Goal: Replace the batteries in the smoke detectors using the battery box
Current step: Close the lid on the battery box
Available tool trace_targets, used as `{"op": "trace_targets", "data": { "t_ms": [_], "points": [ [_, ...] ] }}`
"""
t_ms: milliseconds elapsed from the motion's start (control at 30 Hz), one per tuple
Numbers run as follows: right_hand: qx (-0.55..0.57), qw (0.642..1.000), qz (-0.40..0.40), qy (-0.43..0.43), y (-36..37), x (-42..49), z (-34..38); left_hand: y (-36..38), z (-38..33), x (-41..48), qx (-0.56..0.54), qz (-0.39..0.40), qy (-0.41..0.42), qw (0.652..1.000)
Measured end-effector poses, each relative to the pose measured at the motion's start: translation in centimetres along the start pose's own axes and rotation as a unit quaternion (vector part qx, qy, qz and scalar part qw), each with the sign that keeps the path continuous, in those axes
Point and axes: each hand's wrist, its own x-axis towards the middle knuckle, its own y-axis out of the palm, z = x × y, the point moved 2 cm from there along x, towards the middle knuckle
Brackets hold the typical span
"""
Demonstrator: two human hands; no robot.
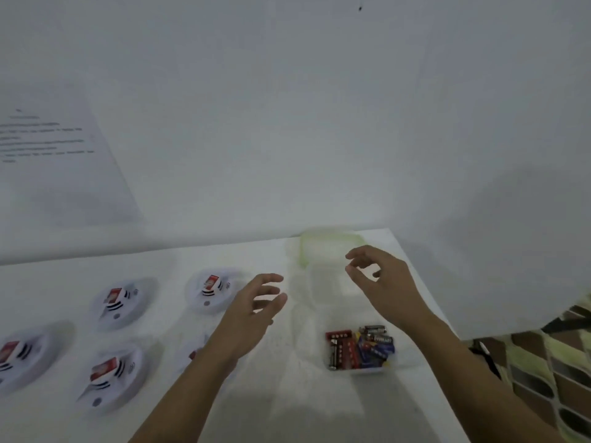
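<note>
Lower centre-right: clear plastic battery box (pixel 361 370), uncovered, loose batteries (pixel 367 346) inside, near the white table's (pixel 303 410) right edge. Left half: round white smoke detectors (pixel 118 302); blur hides their state, so swaps probably remain. Left hand (pixel 252 308) and right hand (pixel 380 282) hover, fingers loose, holding nothing. Open tabletop between them. Farthest: green-rimmed clear lid (pixel 329 251) by the wall.

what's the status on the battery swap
Left hand open, right hand loosely curled, both empty above table. Battery box uncovered, batteries inside. Smoke detectors untouched, left side. Nothing blocking the box.
</note>
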Motion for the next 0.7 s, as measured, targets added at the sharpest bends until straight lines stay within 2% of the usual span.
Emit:
{"op": "trace_targets", "data": {
  "t_ms": [200, 467, 700],
  "points": [
    [-0.034, 0.998, 0.016, 0.040, -1.8, 1.9, -6.1, 4.6, 0.3, 3.0, 0.025, -0.017, -0.046, 0.998],
    [0.022, 0.995, -0.006, 0.099, -1.9, 6.6, -9.4, 6.2, -0.7, 9.1, 0.050, -0.084, -0.077, 0.992],
    [0.014, 0.976, 0.056, 0.210, -0.8, 10.7, -11.3, 6.9, -0.3, 14.6, 0.100, -0.084, -0.141, 0.981]
  ]
}}
